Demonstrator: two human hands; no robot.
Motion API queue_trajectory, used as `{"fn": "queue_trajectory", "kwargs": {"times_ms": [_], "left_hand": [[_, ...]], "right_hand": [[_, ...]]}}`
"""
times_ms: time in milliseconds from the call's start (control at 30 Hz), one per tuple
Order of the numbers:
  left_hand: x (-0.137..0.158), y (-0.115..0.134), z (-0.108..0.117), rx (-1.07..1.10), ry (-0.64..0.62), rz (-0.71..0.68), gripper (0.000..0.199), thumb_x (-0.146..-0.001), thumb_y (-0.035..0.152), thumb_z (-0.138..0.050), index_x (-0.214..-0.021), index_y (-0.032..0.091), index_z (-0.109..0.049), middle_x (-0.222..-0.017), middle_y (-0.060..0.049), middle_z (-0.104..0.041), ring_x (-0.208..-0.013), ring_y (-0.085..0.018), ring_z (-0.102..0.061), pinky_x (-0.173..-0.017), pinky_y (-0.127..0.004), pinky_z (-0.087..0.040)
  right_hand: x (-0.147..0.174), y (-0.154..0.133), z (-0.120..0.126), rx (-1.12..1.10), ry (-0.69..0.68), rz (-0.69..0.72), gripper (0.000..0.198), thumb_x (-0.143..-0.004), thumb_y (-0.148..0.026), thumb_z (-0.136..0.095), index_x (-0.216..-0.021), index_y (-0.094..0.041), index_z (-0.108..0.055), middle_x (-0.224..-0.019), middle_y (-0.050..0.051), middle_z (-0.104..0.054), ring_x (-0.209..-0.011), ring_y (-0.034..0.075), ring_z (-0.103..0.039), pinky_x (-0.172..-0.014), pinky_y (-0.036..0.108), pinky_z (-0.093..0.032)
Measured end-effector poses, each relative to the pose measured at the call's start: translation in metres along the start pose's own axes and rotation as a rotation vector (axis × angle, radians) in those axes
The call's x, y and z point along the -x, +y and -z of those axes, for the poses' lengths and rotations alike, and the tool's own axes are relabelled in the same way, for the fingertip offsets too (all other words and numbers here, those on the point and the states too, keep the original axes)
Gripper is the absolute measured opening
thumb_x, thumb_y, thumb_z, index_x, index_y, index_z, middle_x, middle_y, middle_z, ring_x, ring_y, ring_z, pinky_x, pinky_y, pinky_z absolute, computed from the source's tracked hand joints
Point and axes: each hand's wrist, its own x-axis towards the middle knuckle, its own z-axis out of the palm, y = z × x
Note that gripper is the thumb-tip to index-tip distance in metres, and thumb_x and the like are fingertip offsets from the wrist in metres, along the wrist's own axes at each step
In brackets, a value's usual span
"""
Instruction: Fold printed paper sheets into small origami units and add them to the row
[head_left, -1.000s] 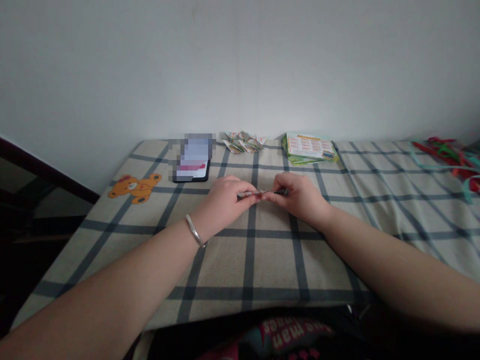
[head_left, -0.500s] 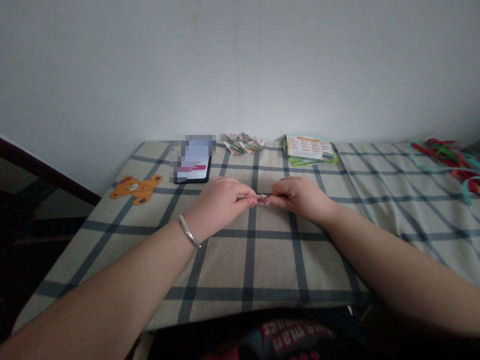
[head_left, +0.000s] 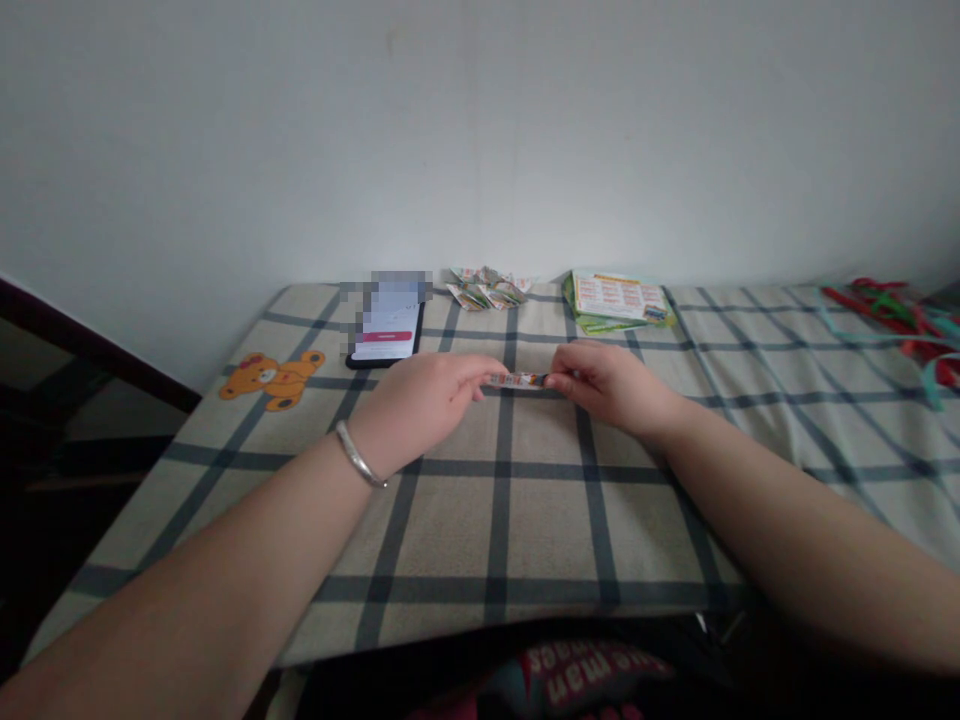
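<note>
We see a cloth-covered table [head_left: 555, 530], beige with dark checks. On it lies a phone [head_left: 386, 325]. Left of the phone and a little nearer us we have a flat orange bear [head_left: 274, 379]; just right of the phone, some folded papers [head_left: 504, 293]; farther right, a stack of leaflets [head_left: 622, 298]; well to its right, tangled colourful ribbons [head_left: 898, 310].

Backed by a plain, pale grey-white wall [head_left: 480, 140], faintly streaked top to bottom near the middle. Furnished with a table [head_left: 187, 520] set against it, spread with a cream tablecloth [head_left: 547, 530] in dark blue-grey checks, flat in the middle, wrinkled toward the right. Bordered at the left by a dark reddish-brown band [head_left: 97, 347] sloping down toward the table, with deep shadow beneath. Lit softly, brightest low behind the table, dimmer toward the upper corners
</note>
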Motion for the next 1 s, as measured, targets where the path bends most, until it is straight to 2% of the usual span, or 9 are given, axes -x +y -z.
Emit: {"fn": "queue_trajectory", "kwargs": {"times_ms": [167, 300, 400, 533, 700, 800, 1000], "left_hand": [[0.001, 0.003, -0.008, -0.109, 0.103, -0.049, 0.028, -0.092, 0.017, -0.046, -0.108, 0.024, -0.068, -0.102, 0.003, -0.074, -0.087, -0.018, -0.069, -0.073, -0.030, -0.049], [0.001, 0.006, -0.012, -0.241, 0.157, -0.156, 0.025, -0.092, 0.016, -0.048, -0.106, 0.023, -0.068, -0.096, 0.000, -0.075, -0.083, -0.020, -0.069, -0.074, -0.034, -0.048], [0.001, 0.007, -0.015, -0.236, 0.172, -0.194, 0.023, -0.091, 0.015, -0.050, -0.104, 0.022, -0.067, -0.093, 0.000, -0.075, -0.082, -0.020, -0.069, -0.074, -0.034, -0.048], [0.000, 0.007, -0.019, -0.191, 0.175, -0.161, 0.018, -0.091, 0.017, -0.052, -0.098, 0.021, -0.068, -0.089, -0.001, -0.074, -0.080, -0.020, -0.069, -0.074, -0.034, -0.048], [-0.002, 0.005, -0.022, -0.220, 0.114, -0.197, 0.014, -0.090, 0.030, -0.059, -0.087, 0.019, -0.068, -0.084, -0.002, -0.071, -0.082, -0.021, -0.066, -0.074, -0.034, -0.046], [-0.002, 0.006, -0.022, -0.240, 0.101, -0.216, 0.015, -0.091, 0.029, -0.058, -0.084, 0.019, -0.066, -0.083, -0.001, -0.070, -0.081, -0.021, -0.065, -0.072, -0.034, -0.045], [-0.001, 0.012, -0.017, -0.283, 0.195, -0.304, 0.014, -0.091, 0.025, -0.057, -0.081, 0.019, -0.065, -0.079, 0.000, -0.068, -0.077, -0.019, -0.063, -0.068, -0.033, -0.041]], "right_hand": [[0.003, -0.005, -0.002, 0.037, 0.029, -0.055, 0.013, -0.087, -0.026, -0.055, -0.079, -0.017, -0.061, -0.069, 0.000, -0.061, -0.059, 0.011, -0.050, -0.055, 0.022, -0.031], [0.004, -0.008, -0.006, 0.073, 0.035, -0.016, 0.013, -0.085, -0.030, -0.061, -0.084, -0.018, -0.066, -0.073, 0.001, -0.065, -0.064, 0.012, -0.055, -0.057, 0.022, -0.034], [0.004, -0.010, -0.008, 0.115, 0.063, 0.035, 0.017, -0.086, -0.034, -0.061, -0.086, -0.018, -0.068, -0.076, 0.002, -0.066, -0.068, 0.013, -0.057, -0.061, 0.024, -0.036], [0.004, -0.011, -0.012, 0.158, 0.086, 0.048, 0.020, -0.090, -0.034, -0.056, -0.085, -0.018, -0.067, -0.078, 0.003, -0.065, -0.070, 0.014, -0.057, -0.061, 0.025, -0.036], [0.003, -0.017, -0.015, 0.190, 0.072, 0.064, 0.018, -0.091, -0.031, -0.056, -0.085, -0.017, -0.064, -0.079, 0.002, -0.063, -0.069, 0.013, -0.056, -0.059, 0.025, -0.034], [0.003, -0.020, -0.015, 0.156, 0.063, 0.090, 0.014, -0.091, -0.027, -0.055, -0.085, -0.017, -0.063, -0.081, 0.003, -0.062, -0.069, 0.012, -0.054, -0.059, 0.024, -0.034], [0.004, -0.021, -0.016, 0.046, 0.100, 0.060, 0.010, -0.088, -0.025, -0.058, -0.085, -0.017, -0.062, -0.079, 0.001, -0.060, -0.067, 0.011, -0.054, -0.058, 0.022, -0.035]]}}
